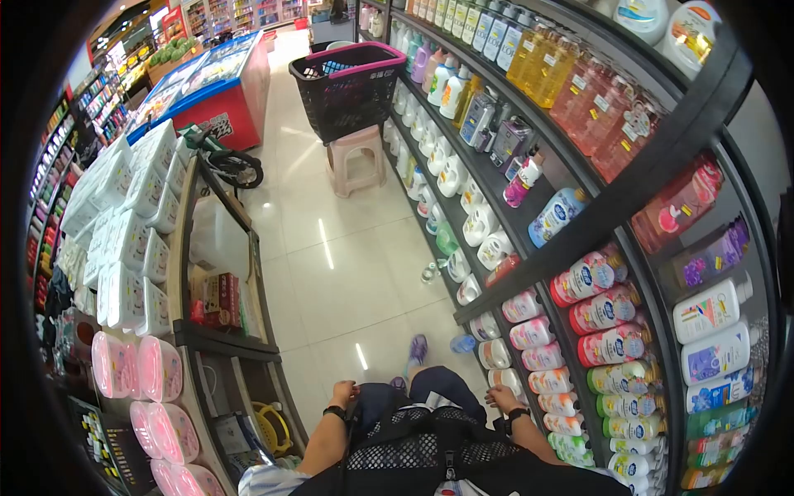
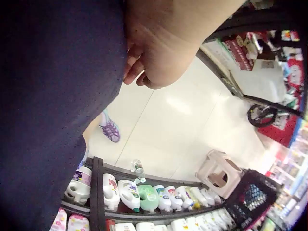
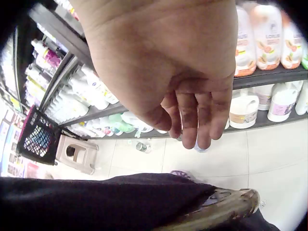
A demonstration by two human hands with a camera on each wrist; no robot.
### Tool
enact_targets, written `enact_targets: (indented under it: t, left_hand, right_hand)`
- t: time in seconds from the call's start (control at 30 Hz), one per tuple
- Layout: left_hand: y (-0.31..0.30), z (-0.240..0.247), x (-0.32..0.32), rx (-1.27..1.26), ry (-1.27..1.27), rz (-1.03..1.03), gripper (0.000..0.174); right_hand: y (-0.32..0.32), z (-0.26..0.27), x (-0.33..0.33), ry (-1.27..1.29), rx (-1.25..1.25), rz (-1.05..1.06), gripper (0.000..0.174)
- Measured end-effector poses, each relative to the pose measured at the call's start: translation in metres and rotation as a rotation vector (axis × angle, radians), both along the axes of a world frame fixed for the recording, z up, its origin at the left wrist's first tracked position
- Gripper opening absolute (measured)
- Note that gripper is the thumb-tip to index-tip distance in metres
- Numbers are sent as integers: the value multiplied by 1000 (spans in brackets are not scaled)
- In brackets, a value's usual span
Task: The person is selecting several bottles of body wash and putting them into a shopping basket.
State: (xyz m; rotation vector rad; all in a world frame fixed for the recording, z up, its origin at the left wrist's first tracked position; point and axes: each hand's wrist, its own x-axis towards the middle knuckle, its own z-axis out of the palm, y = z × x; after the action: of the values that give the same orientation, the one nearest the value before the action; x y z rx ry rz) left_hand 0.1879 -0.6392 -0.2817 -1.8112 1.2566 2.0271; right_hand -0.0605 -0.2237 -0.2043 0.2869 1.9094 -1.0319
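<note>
My left hand [image 1: 345,393] hangs beside the dark-clothed thigh at the lower middle of the head view, its fingers loosely bent; in the left wrist view the hand [image 2: 144,62] holds nothing visible. On the other side, my right hand [image 1: 503,399] hangs near the lower shelf bottles [image 1: 495,354] without touching them. The right wrist view shows that hand [image 3: 192,106] with relaxed fingers pointing down and nothing in them. A black mesh bag [image 1: 413,455] lies against the body between both forearms.
A black basket with a pink rim [image 1: 351,99] rests on a beige stool [image 1: 357,165] in the aisle. Bottle shelves line the right; stacked white tubs [image 1: 124,264], a wooden-edged rack and a red freezer [image 1: 223,116] line the left. Small bottles [image 1: 430,272] lie on the floor.
</note>
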Motion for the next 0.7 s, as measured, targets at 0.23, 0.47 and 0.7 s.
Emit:
enact_targets:
  t: [0.23,0.47,0.7]
  left_hand:
    - [-28,-22,17,-31,-7,1,27]
    - [-106,0,-48,131,-16,76,45]
    - [-226,29,-171,40,-40,-169,39]
  right_hand:
    - [-82,-34,-67,-75,63,190,24]
    - [-169,-65,-150,-81,29,227,24]
    - [-241,-41,-241,-11,-127,-3,22]
